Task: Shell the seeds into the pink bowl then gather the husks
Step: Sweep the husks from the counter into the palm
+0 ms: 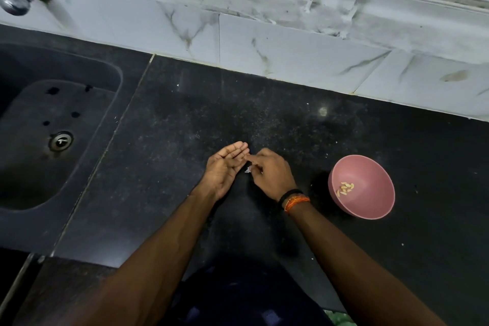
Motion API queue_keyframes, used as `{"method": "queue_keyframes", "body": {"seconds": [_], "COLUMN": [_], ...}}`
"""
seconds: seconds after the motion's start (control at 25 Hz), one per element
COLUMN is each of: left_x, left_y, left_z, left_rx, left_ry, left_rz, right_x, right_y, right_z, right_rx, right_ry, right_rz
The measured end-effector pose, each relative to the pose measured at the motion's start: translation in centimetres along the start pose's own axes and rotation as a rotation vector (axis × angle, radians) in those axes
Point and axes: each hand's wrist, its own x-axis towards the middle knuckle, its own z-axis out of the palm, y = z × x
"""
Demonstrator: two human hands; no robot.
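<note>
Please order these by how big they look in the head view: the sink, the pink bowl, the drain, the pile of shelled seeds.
1. sink
2. pink bowl
3. drain and pile of shelled seeds: these look about alike, so I leave them unranked.

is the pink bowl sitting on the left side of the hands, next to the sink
No, the pink bowl stands on the black counter to the right of both hands, far from the sink.

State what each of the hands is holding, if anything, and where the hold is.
Left hand: open, palm up, holding nothing visible. Right hand: fingers curled by a small pale husk bit; whether it pinches it cannot be told.
</note>
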Motion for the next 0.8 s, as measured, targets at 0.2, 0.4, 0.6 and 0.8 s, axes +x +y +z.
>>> {"method": "queue_keyframes", "body": {"seconds": [0.2,0.4,0.6,0.8], "left_x": [0.1,0.2,-0.1,-0.2], "left_y": [0.1,0.0,-0.1,-0.2], "left_z": [-0.1,0.0,0.0,0.1], "left_rx": [-0.028,-0.055,-0.097,-0.178], "left_ry": [-0.016,-0.027,-0.051,-0.063], "left_rz": [-0.008,-0.018,-0.007,-0.006], "right_x": [-1.4,-1.9,-1.7,-2.7], "right_y": [0.7,3.5,2.5,3.3], "right_z": [0.5,-0.6,0.4,0.3], "right_rx": [-0.079,-0.112,-0.169,0.024], "right_ry": [-0.011,0.078,-0.052,0.009], "right_rz": [-0.04,0.197,0.087,0.268]}}
